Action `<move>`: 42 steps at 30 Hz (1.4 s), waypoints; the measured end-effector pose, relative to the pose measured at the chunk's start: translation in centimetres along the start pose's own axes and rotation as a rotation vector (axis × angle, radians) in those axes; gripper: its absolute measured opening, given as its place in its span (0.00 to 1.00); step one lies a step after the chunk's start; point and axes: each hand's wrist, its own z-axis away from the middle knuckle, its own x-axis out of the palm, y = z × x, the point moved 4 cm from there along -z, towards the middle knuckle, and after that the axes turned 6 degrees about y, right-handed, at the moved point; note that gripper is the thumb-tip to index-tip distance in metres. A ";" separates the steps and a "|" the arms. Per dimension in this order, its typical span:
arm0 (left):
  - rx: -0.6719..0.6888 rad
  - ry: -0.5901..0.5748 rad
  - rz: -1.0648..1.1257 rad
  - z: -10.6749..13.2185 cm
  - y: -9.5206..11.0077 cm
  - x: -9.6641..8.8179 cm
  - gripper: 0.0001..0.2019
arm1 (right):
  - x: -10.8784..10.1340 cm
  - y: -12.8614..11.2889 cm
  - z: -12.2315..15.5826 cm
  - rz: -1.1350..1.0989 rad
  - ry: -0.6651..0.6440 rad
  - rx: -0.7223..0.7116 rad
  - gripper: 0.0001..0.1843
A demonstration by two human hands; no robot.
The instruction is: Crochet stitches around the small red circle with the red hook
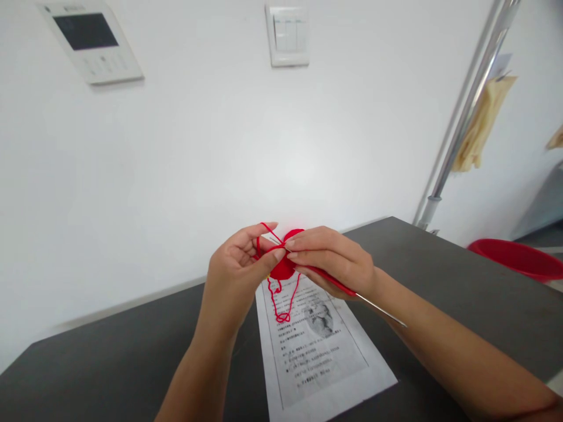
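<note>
My left hand (240, 266) is raised above the table, pinching a small red crocheted piece (284, 268) between thumb and fingers, with red yarn (281, 305) looped over its index finger and hanging down. My right hand (332, 258) meets it from the right, fingers closed around a crochet hook (356, 293) with a red grip and a metal shaft that points back toward my right forearm. The hook's tip is hidden among the fingers and yarn.
A printed paper sheet (316, 357) lies on the dark grey table (461, 293) below my hands. A red basin (519, 258) sits off the table's right side. A metal pole (466, 111), a wall switch (288, 35) and a wall panel (90, 38) are behind.
</note>
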 end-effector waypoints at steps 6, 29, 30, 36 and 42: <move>-0.124 0.035 0.324 0.1 -1.3 1.5 0.18 | 0.6 0.5 0.9 0.109 0.057 -0.069 0.09; 0.479 -0.007 -0.519 -1.7 0.0 -2.2 0.15 | -0.8 -0.3 -1.5 -0.085 -0.219 0.388 0.09; 0.453 -0.026 -0.495 -1.9 -0.1 -2.2 0.15 | -0.9 -0.3 -1.6 -0.097 -0.247 0.387 0.09; 0.353 -0.098 -0.363 -2.1 -0.5 -2.0 0.11 | -1.8 1.4 -1.3 -0.401 -0.202 0.869 0.05; 0.014 -0.210 -0.021 -1.5 -0.6 -1.2 0.13 | -0.1 2.8 0.2 -0.920 0.094 1.045 0.08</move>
